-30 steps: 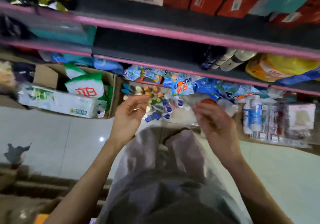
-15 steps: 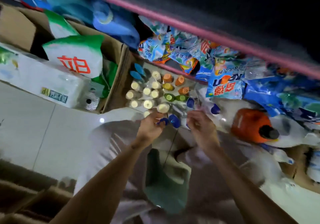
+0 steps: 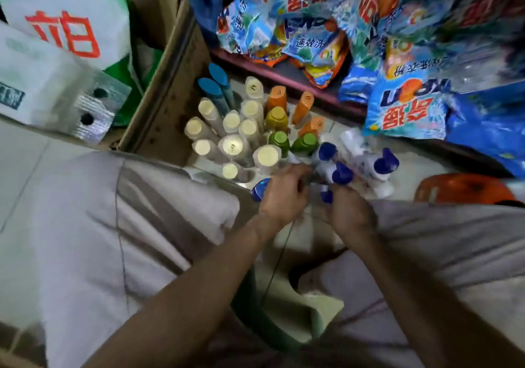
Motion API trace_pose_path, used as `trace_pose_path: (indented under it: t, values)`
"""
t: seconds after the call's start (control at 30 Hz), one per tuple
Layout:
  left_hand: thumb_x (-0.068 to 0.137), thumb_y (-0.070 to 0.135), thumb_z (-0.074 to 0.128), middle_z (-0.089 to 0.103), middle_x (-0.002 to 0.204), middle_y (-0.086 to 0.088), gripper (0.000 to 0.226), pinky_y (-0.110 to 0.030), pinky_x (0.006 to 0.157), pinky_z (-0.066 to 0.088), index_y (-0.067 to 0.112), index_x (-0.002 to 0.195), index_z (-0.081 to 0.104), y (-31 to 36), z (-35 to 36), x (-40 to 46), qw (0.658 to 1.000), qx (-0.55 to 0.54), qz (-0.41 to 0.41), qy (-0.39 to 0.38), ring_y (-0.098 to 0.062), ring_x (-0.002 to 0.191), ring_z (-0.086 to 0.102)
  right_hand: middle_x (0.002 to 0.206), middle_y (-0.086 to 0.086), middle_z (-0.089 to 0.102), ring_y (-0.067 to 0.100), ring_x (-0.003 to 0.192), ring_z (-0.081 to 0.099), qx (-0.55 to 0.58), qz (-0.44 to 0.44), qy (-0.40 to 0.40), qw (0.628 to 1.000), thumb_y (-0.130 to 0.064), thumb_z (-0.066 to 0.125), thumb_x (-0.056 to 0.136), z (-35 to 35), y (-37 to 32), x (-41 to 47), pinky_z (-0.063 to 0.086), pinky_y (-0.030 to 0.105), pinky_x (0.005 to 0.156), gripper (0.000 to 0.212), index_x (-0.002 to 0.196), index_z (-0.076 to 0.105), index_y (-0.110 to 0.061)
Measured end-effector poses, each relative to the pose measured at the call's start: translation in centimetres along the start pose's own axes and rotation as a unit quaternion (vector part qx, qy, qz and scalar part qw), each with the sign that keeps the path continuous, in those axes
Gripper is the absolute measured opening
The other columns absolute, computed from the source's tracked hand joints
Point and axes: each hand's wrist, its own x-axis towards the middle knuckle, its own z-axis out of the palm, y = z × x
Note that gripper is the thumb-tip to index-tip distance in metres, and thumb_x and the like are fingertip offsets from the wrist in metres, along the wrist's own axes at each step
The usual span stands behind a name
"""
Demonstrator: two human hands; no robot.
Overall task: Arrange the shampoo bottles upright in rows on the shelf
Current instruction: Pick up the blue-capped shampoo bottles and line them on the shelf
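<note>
While both hands work beside the brown cardboard box (image 3: 167, 89), ten cream-capped clear bottles (image 3: 233, 146), four orange (image 3: 302, 107), two green (image 3: 304, 143) and two teal-capped tubes (image 3: 211, 89) stand upright right of it. The left hand (image 3: 284, 194) grips a blue-capped white bottle (image 3: 260, 190); the right hand (image 3: 350, 212) curls around another (image 3: 339, 174). Blue detergent bags (image 3: 409, 109) crowd behind.

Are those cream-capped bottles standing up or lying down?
Upright: the cream-capped bottles show their round caps to the overhead camera, clustered together beside the cardboard box.
</note>
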Motion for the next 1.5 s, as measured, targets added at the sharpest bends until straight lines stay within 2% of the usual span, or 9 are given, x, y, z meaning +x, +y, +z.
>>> trace_pose_path:
  t: [0.3,0.47,0.9,1.0,1.13,1.23,1.3,1.4,1.5]
  values:
    - [0.08,0.013,0.071,0.049,0.139,-0.011,0.063,-0.03,0.103,0.035,0.012,0.137,0.044,2.1,2.5,-2.9,0.986,0.053,0.024,-0.154,-0.026,0.126,0.047,0.112,0.019,0.061,0.035,0.103,0.059,-0.01,-0.015,0.07,0.997,-0.012,0.053,0.09,-1.7,1.7,-4.0,0.049,0.038,0.084,0.023,0.11,0.059,-0.004]
    - [0.076,0.026,0.077,0.056,0.129,-0.008,0.063,-0.025,0.088,0.038,0.016,0.132,0.048,3.9,2.9,-4.1,0.982,0.052,0.066,-0.169,-0.024,0.116,0.053,0.112,0.014,0.064,0.032,0.104,0.059,-0.027,-0.063,0.066,0.995,-0.023,0.059,0.086,-6.4,2.8,-7.4,0.045,0.031,0.081,0.031,0.116,0.062,-0.016]
    - [0.065,0.037,0.085,0.061,0.106,0.007,0.066,-0.032,0.079,0.049,0.023,0.12,0.051,9.4,-4.6,-6.6,0.982,-0.063,0.176,0.003,-0.015,0.098,0.057,0.106,0.004,0.068,0.021,0.088,0.057,-0.003,-0.279,0.245,0.928,-0.036,0.063,0.087,-16.9,-0.4,-15.3,0.039,0.028,0.073,0.031,0.114,0.066,-0.022]
    - [0.064,0.041,0.084,0.059,0.104,0.014,0.068,-0.017,0.073,0.044,0.027,0.122,0.051,10.4,-7.2,-6.2,0.98,-0.073,0.176,0.049,-0.008,0.095,0.056,0.092,-0.008,0.065,0.007,0.074,0.054,0.09,-0.329,0.281,0.897,-0.04,0.056,0.092,-18.4,-1.6,-15.2,0.038,0.021,0.069,0.027,0.109,0.067,-0.022]
    - [0.059,0.046,0.085,0.063,0.106,0.012,0.071,-0.025,0.077,0.051,0.025,0.119,0.053,11.0,-10.4,-4.4,0.98,-0.109,0.135,0.101,-0.007,0.094,0.06,0.086,0.011,0.067,0.026,0.076,0.063,0.238,-0.271,0.349,0.865,-0.04,0.035,0.1,-17.8,-0.9,-11.5,0.05,0.044,0.068,0.043,0.095,0.06,-0.006]
    - [0.056,0.047,0.086,0.064,0.106,0.015,0.072,-0.023,0.076,0.051,0.03,0.118,0.054,10.5,-12.1,-3.2,0.976,-0.134,0.112,0.133,-0.004,0.095,0.061,0.097,0.015,0.065,0.037,0.093,0.061,0.199,-0.145,0.265,0.932,-0.032,0.04,0.1,-14.5,0.7,-6.1,0.043,0.037,0.07,0.033,0.107,0.058,-0.005]
    - [0.055,0.047,0.086,0.062,0.1,0.022,0.068,-0.01,0.065,0.046,0.035,0.114,0.053,10.1,-13.1,-2.7,0.975,-0.138,0.099,0.144,0.009,0.088,0.059,0.122,0.02,0.06,0.036,0.114,0.055,0.162,-0.078,0.149,0.972,-0.032,0.047,0.098,-11.4,1.5,-3.6,0.042,0.036,0.087,0.04,0.125,0.052,-0.004]
    - [0.055,0.046,0.087,0.062,0.094,0.026,0.064,-0.003,0.058,0.043,0.039,0.109,0.053,9.4,-14.2,-1.7,0.974,-0.138,0.084,0.158,0.019,0.08,0.057,0.139,0.017,0.05,0.034,0.125,0.048,0.147,-0.037,0.073,0.986,-0.032,0.051,0.096,-6.9,2.3,-1.1,0.04,0.036,0.099,0.05,0.138,0.043,-0.007]
    - [0.055,0.044,0.087,0.065,0.098,0.024,0.061,-0.014,0.071,0.05,0.044,0.106,0.053,8.7,-14.8,-0.9,0.974,-0.146,0.074,0.158,0.009,0.088,0.061,0.128,0.016,0.056,0.034,0.114,0.054,0.093,-0.029,0.026,0.995,-0.034,0.051,0.094,-3.9,2.5,0.5,0.045,0.038,0.094,0.044,0.132,0.045,-0.011]
